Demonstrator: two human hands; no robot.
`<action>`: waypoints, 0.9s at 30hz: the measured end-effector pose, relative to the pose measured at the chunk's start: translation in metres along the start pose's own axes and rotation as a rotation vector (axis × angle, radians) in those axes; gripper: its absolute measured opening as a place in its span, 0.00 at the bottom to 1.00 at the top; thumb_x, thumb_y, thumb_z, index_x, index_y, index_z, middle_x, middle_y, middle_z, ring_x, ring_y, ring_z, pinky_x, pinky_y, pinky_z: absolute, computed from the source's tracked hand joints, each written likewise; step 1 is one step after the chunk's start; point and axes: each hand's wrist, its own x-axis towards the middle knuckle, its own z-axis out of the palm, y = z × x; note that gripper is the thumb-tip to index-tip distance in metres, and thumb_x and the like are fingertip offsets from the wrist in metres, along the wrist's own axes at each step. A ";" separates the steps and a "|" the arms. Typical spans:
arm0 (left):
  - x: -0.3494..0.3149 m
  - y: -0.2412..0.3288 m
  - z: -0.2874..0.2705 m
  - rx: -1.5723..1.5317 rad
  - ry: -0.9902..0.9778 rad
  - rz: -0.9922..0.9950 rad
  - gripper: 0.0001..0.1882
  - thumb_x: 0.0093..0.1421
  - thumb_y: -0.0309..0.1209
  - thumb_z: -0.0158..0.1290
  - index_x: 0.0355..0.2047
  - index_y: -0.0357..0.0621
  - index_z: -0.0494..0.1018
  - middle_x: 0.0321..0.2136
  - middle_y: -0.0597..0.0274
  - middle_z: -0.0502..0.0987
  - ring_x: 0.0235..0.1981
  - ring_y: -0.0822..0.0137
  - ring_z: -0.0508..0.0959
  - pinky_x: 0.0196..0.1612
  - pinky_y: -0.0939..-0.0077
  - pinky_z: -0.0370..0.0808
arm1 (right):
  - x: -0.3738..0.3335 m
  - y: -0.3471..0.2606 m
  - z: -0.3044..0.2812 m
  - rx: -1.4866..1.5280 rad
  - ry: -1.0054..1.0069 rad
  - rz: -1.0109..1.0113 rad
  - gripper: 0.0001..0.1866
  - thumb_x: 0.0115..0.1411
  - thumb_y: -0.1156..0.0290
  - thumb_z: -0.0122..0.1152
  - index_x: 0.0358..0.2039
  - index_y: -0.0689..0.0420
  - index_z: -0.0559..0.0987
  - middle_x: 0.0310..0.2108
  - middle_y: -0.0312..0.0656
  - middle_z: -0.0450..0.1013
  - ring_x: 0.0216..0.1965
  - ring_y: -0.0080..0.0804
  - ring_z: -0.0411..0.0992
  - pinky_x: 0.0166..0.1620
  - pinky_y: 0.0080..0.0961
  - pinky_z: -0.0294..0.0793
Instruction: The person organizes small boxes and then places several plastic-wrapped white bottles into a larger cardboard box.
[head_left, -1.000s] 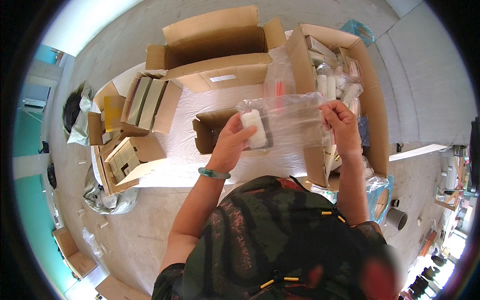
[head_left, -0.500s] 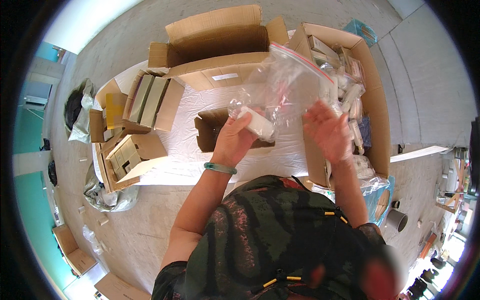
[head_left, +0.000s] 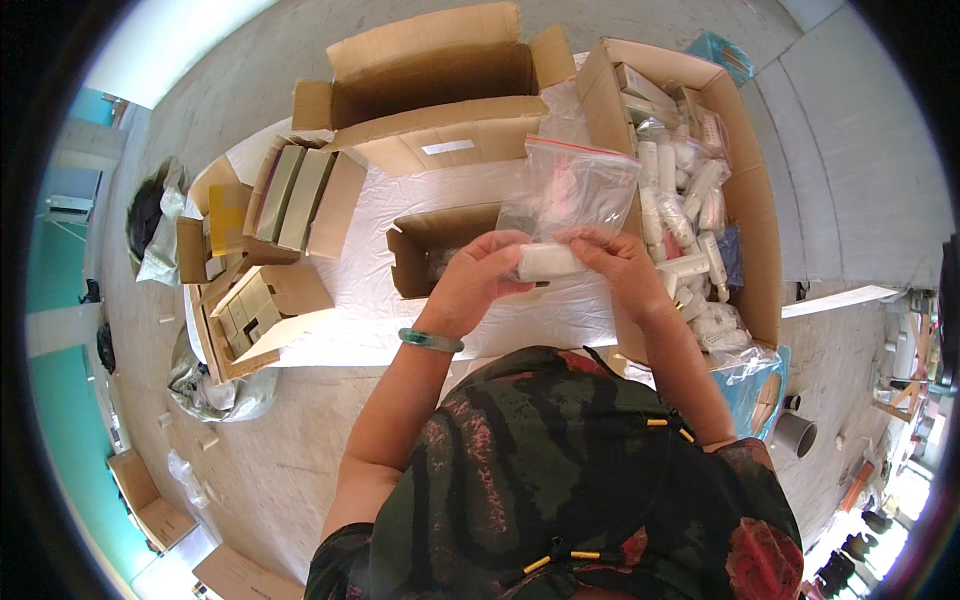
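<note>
A clear zip-seal bag (head_left: 585, 190) with a red strip along its top holds a small white block-like item (head_left: 548, 262) at its near end; its kind I cannot make out. My left hand (head_left: 478, 278), below a green bangle, grips the left end of that item through the plastic. At the other end, my right hand (head_left: 620, 265) pinches the bag with thumb and fingers. Both hands hover over the near part of a small open carton (head_left: 410, 262), whose contents are mostly hidden.
To the right, a long carton (head_left: 765, 240) holds white bottles and bagged items. A big open carton (head_left: 430, 135) stands at the back. On the left are a carton with slim boxes (head_left: 305, 200) and another with small boxes (head_left: 250, 315). A white cloth (head_left: 355, 290) covers the table.
My right hand has come left from beside the long carton and taken hold of the bag. The item has turned nearly level, and the bag's upper part has dropped nearer to me.
</note>
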 end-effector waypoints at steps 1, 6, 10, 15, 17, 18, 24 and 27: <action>-0.001 0.001 0.001 0.047 0.014 0.000 0.15 0.57 0.32 0.52 0.44 0.41 0.69 0.41 0.59 0.74 0.43 0.65 0.74 0.45 0.67 0.73 | 0.000 -0.001 0.000 -0.005 0.004 -0.008 0.10 0.59 0.70 0.54 0.37 0.60 0.79 0.33 0.31 0.74 0.37 0.19 0.68 0.44 0.18 0.66; -0.002 -0.002 0.005 0.137 0.041 0.015 0.14 0.58 0.30 0.51 0.43 0.38 0.71 0.40 0.59 0.74 0.41 0.67 0.75 0.42 0.69 0.75 | -0.002 -0.005 0.012 0.019 -0.017 0.004 0.10 0.58 0.70 0.54 0.37 0.60 0.79 0.32 0.32 0.74 0.37 0.19 0.68 0.44 0.18 0.66; 0.003 -0.010 0.003 0.065 0.066 0.049 0.11 0.60 0.28 0.49 0.42 0.38 0.72 0.39 0.59 0.75 0.41 0.67 0.75 0.43 0.69 0.75 | -0.001 0.006 0.008 0.002 0.010 0.009 0.11 0.57 0.70 0.55 0.38 0.61 0.78 0.32 0.33 0.74 0.37 0.19 0.68 0.44 0.18 0.66; 0.005 -0.018 0.001 -0.011 0.064 0.119 0.12 0.61 0.29 0.47 0.42 0.37 0.71 0.39 0.59 0.75 0.41 0.67 0.75 0.45 0.69 0.74 | 0.003 0.011 0.005 0.162 0.005 0.056 0.12 0.57 0.73 0.50 0.38 0.61 0.78 0.34 0.34 0.73 0.37 0.20 0.68 0.44 0.18 0.65; 0.006 -0.019 0.002 -0.058 0.057 0.136 0.11 0.61 0.29 0.47 0.42 0.37 0.71 0.39 0.60 0.75 0.41 0.67 0.75 0.46 0.69 0.74 | 0.002 0.012 0.004 0.186 0.006 0.059 0.12 0.57 0.74 0.48 0.38 0.61 0.78 0.34 0.34 0.73 0.37 0.20 0.68 0.45 0.18 0.65; 0.006 -0.019 0.002 -0.081 0.055 0.145 0.11 0.61 0.29 0.47 0.42 0.38 0.71 0.39 0.60 0.75 0.41 0.67 0.75 0.46 0.69 0.73 | 0.000 0.011 0.004 0.182 0.008 0.051 0.12 0.57 0.75 0.48 0.38 0.61 0.78 0.34 0.34 0.73 0.37 0.21 0.68 0.45 0.18 0.65; -0.004 -0.004 0.016 0.262 -0.019 0.227 0.10 0.56 0.23 0.50 0.40 0.41 0.71 0.37 0.63 0.75 0.39 0.70 0.74 0.45 0.75 0.72 | -0.001 0.005 -0.005 0.044 -0.059 -0.003 0.10 0.57 0.77 0.49 0.36 0.63 0.77 0.35 0.36 0.73 0.40 0.23 0.68 0.48 0.21 0.64; 0.000 -0.010 0.004 0.304 0.025 0.227 0.11 0.53 0.21 0.52 0.38 0.41 0.72 0.37 0.62 0.75 0.37 0.70 0.74 0.44 0.78 0.71 | -0.002 0.002 -0.004 0.087 -0.048 -0.002 0.10 0.55 0.76 0.53 0.37 0.61 0.77 0.35 0.35 0.72 0.41 0.24 0.67 0.49 0.22 0.63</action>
